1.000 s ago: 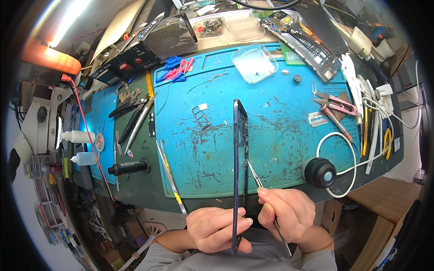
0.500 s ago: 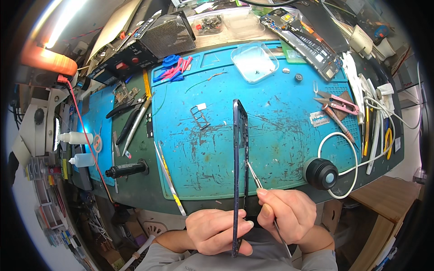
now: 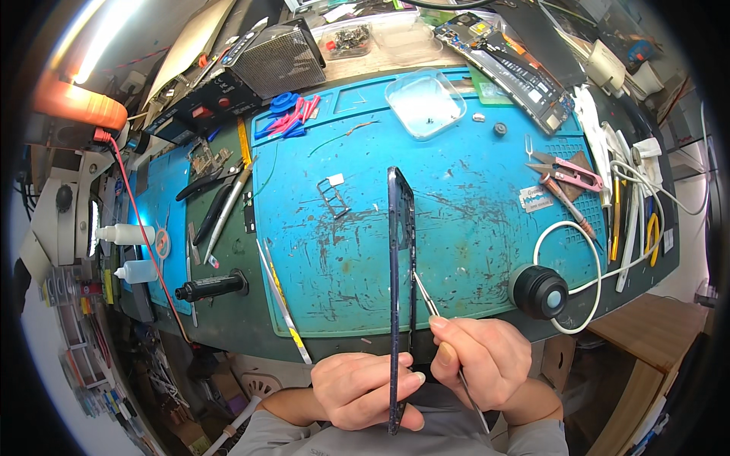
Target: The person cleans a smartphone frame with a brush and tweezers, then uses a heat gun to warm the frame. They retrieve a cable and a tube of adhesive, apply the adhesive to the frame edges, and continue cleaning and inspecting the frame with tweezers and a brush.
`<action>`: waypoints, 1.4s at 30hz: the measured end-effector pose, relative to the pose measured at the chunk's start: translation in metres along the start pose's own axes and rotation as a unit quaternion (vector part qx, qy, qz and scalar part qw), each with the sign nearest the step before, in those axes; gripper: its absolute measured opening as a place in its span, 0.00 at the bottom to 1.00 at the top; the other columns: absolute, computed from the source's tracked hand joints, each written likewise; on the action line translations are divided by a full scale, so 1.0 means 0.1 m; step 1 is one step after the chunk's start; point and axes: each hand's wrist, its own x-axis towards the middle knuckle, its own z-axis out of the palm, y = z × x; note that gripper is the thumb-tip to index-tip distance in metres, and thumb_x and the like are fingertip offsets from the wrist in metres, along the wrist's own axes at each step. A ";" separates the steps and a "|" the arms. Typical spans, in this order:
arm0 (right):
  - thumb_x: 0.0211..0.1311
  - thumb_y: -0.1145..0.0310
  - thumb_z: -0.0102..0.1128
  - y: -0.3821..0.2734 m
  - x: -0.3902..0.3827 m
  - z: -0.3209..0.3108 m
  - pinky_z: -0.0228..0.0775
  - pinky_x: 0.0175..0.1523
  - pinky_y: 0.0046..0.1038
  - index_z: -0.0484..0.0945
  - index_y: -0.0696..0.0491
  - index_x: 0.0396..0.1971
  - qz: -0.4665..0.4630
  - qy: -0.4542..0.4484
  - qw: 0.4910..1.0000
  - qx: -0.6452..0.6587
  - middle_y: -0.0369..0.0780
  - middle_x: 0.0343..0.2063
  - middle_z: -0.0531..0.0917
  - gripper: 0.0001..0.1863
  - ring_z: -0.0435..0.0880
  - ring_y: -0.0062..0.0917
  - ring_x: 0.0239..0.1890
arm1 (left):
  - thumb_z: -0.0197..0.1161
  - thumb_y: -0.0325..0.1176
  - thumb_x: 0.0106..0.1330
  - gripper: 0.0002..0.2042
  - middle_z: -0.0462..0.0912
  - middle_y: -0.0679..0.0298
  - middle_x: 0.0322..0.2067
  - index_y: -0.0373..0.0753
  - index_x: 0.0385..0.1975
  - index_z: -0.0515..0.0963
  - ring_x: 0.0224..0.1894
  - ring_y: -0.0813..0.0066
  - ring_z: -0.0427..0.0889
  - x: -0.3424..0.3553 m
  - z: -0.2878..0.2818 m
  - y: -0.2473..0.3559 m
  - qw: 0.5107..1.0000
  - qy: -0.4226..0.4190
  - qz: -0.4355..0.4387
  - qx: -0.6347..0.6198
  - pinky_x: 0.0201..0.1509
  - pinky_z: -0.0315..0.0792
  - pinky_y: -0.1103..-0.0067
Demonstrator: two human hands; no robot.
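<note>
My left hand (image 3: 361, 389) is closed around the lower end of a dark blue phone frame (image 3: 394, 258), which stands on edge so that its long narrow side faces me. Between the thumb and fingers of my right hand (image 3: 485, 361) is a pair of metal tweezers (image 3: 428, 298). Their tips meet the frame's right-hand edge about halfway up; whether they pinch some small part there is too fine to tell. Behind the frame, a SIM tray (image 3: 333, 197) lies on the blue work mat (image 3: 471, 220).
A clear plastic box (image 3: 426, 105) sits at the mat's far side. On the right are pink snips (image 3: 566, 171), a razor blade (image 3: 536, 199) and a black round device (image 3: 539, 292) with a white cable. Left lie pliers (image 3: 219, 209), another pair of tweezers (image 3: 283, 304) and a black cylinder (image 3: 211, 286).
The phone frame has shifted very slightly to the left, and the tweezers' tips have gone with it along its edge. Both hands keep their grips.
</note>
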 end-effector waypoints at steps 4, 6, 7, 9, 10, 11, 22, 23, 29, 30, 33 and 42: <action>0.67 0.72 0.63 0.00 0.00 -0.01 0.73 0.22 0.22 0.87 0.62 0.39 -0.003 -0.003 1.000 -0.001 0.39 0.30 0.85 0.10 0.82 0.22 0.21 | 0.74 0.54 0.63 0.23 0.89 0.56 0.36 0.37 0.42 0.87 0.31 0.70 0.89 0.00 -0.01 0.01 1.000 -0.006 -0.007 -0.003 0.27 0.82 0.81; 0.66 0.72 0.63 0.00 -0.01 0.00 0.74 0.23 0.22 0.87 0.62 0.39 0.002 0.006 1.000 0.002 0.39 0.29 0.85 0.10 0.82 0.22 0.21 | 0.74 0.54 0.62 0.23 0.89 0.56 0.36 0.37 0.42 0.87 0.31 0.70 0.89 0.00 -0.01 0.01 1.000 -0.008 -0.006 -0.002 0.28 0.82 0.81; 0.66 0.72 0.63 -0.01 -0.01 0.01 0.74 0.23 0.22 0.86 0.63 0.39 0.005 0.010 1.000 0.004 0.39 0.29 0.85 0.10 0.82 0.22 0.21 | 0.74 0.54 0.62 0.24 0.89 0.56 0.36 0.37 0.42 0.87 0.31 0.70 0.89 0.00 -0.01 0.01 1.000 -0.008 -0.006 -0.002 0.28 0.82 0.81; 0.66 0.73 0.63 -0.01 -0.03 0.00 0.75 0.23 0.23 0.86 0.63 0.40 0.006 0.015 1.000 0.012 0.40 0.29 0.85 0.10 0.83 0.22 0.22 | 0.74 0.54 0.62 0.24 0.89 0.56 0.36 0.37 0.43 0.87 0.31 0.70 0.89 0.00 -0.01 0.01 1.000 -0.008 -0.008 -0.002 0.27 0.81 0.81; 0.66 0.73 0.63 0.00 -0.03 0.00 0.75 0.23 0.23 0.86 0.63 0.40 0.006 0.018 1.000 0.016 0.40 0.29 0.86 0.10 0.83 0.23 0.22 | 0.74 0.54 0.62 0.24 0.89 0.56 0.36 0.37 0.43 0.87 0.31 0.70 0.89 0.00 -0.01 0.01 1.000 -0.007 -0.009 -0.002 0.27 0.81 0.81; 0.66 0.73 0.63 0.00 -0.03 0.00 0.75 0.23 0.23 0.86 0.63 0.41 0.007 0.020 1.000 0.018 0.40 0.29 0.86 0.10 0.83 0.23 0.22 | 0.74 0.54 0.62 0.24 0.89 0.56 0.36 0.37 0.43 0.87 0.31 0.71 0.89 0.00 -0.01 0.01 1.000 -0.008 -0.007 0.001 0.27 0.81 0.81; 0.66 0.75 0.62 -0.01 -0.06 -0.01 0.77 0.25 0.24 0.85 0.63 0.42 0.002 0.031 0.999 0.017 0.40 0.29 0.86 0.10 0.84 0.24 0.24 | 0.73 0.55 0.63 0.24 0.89 0.57 0.37 0.38 0.44 0.87 0.29 0.71 0.88 -0.01 -0.01 0.03 1.000 -0.007 -0.019 0.014 0.27 0.80 0.81; 0.66 0.74 0.62 -0.01 -0.06 -0.01 0.78 0.25 0.24 0.85 0.63 0.42 0.002 0.034 0.999 0.020 0.40 0.29 0.85 0.10 0.84 0.25 0.24 | 0.73 0.55 0.63 0.24 0.89 0.57 0.37 0.37 0.44 0.87 0.29 0.71 0.88 -0.02 -0.02 0.04 1.000 -0.007 -0.018 0.016 0.27 0.80 0.81; 0.69 0.69 0.65 0.00 -0.11 -0.06 0.79 0.27 0.27 0.84 0.63 0.45 -0.008 0.056 0.994 0.091 0.42 0.31 0.86 0.13 0.85 0.29 0.25 | 0.72 0.55 0.64 0.25 0.89 0.58 0.37 0.35 0.45 0.86 0.33 0.69 0.89 0.04 -0.08 0.07 0.999 -0.036 -0.021 0.034 0.29 0.81 0.79; 0.69 0.67 0.66 -0.01 -0.11 -0.10 0.80 0.27 0.28 0.83 0.63 0.45 -0.003 0.059 0.992 0.111 0.43 0.31 0.86 0.14 0.85 0.30 0.26 | 0.72 0.55 0.65 0.26 0.89 0.58 0.37 0.35 0.45 0.85 0.32 0.68 0.89 0.00 -0.06 0.07 0.999 -0.027 -0.027 0.026 0.30 0.81 0.78; 0.69 0.57 0.70 -0.09 -0.19 -0.42 0.83 0.31 0.29 0.81 0.63 0.49 -0.014 0.053 0.992 0.112 0.45 0.36 0.86 0.22 0.87 0.33 0.30 | 0.72 0.55 0.64 0.26 0.89 0.59 0.37 0.34 0.46 0.83 0.32 0.66 0.88 -0.07 -0.04 0.10 0.998 -0.001 -0.054 0.036 0.31 0.81 0.76; 0.69 0.54 0.70 0.49 -0.61 -1.72 0.77 0.41 0.25 0.81 0.61 0.53 0.175 0.268 0.930 -0.182 0.41 0.37 0.84 0.25 0.83 0.22 0.36 | 0.66 0.46 0.73 0.26 0.85 0.54 0.36 0.24 0.54 0.78 0.38 0.60 0.88 -0.02 -0.05 0.24 0.992 0.026 -0.122 0.034 0.43 0.82 0.71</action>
